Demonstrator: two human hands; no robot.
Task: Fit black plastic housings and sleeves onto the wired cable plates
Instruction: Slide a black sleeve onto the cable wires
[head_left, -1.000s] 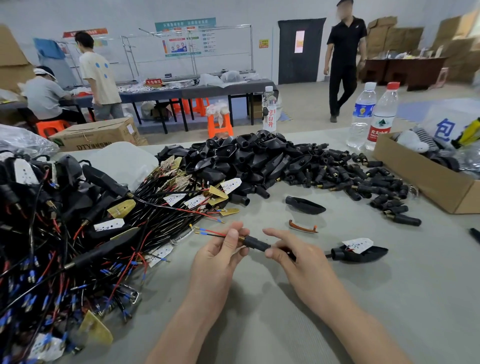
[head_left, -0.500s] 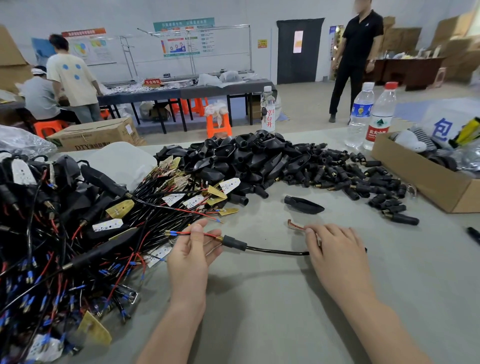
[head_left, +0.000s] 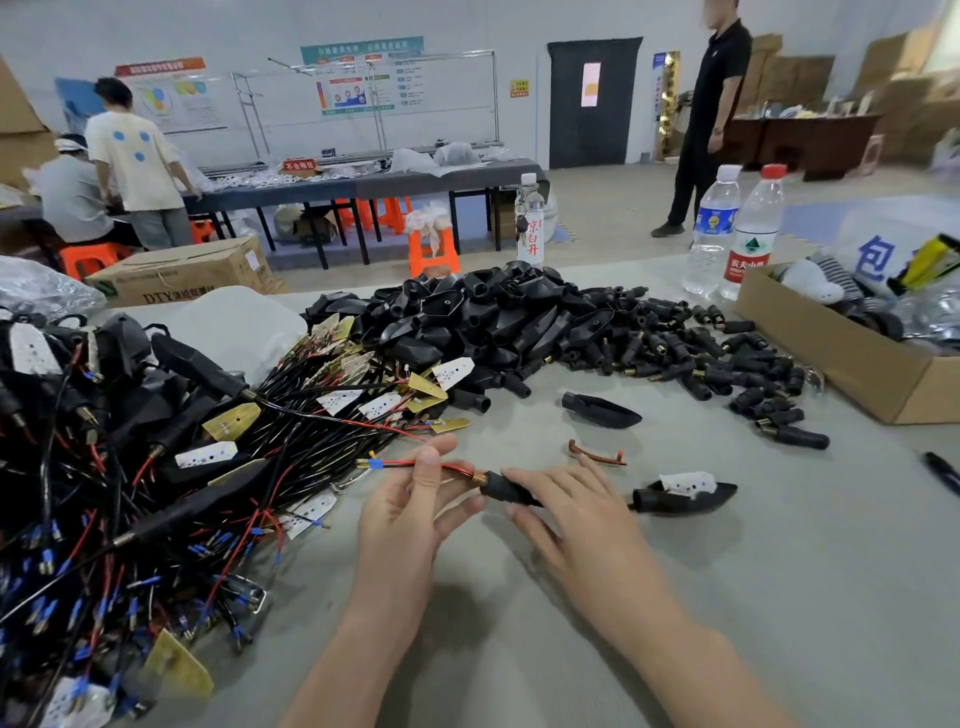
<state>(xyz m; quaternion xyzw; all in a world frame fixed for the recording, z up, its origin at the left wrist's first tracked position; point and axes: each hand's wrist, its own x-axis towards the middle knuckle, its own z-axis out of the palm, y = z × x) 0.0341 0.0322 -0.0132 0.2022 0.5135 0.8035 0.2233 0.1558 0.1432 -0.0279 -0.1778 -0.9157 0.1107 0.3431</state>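
My left hand (head_left: 410, 514) pinches the red wires (head_left: 400, 464) of one cable, just left of a black sleeve (head_left: 501, 488) with a brass tip. The thumb and fingers of my right hand (head_left: 582, 525) pinch that sleeve from the right. The cable runs under my right hand to a black housing (head_left: 691, 501) lying on the table with a white plate (head_left: 685, 483) seated in it. A heap of wired cable plates (head_left: 156, 467) fills the left. Loose black housings (head_left: 467, 322) and sleeves (head_left: 701, 358) are piled behind.
One empty housing (head_left: 602, 410) and a curved red-brown strip (head_left: 597, 457) lie just beyond my hands. A cardboard box (head_left: 841, 358) stands at the right, with two water bottles (head_left: 732, 234) behind it. A dark pen (head_left: 940, 470) lies at the right edge.
My right hand has come back left from the housing end to the sleeve, uncovering the housing. My left hand has moved right, so the hands are close together again.
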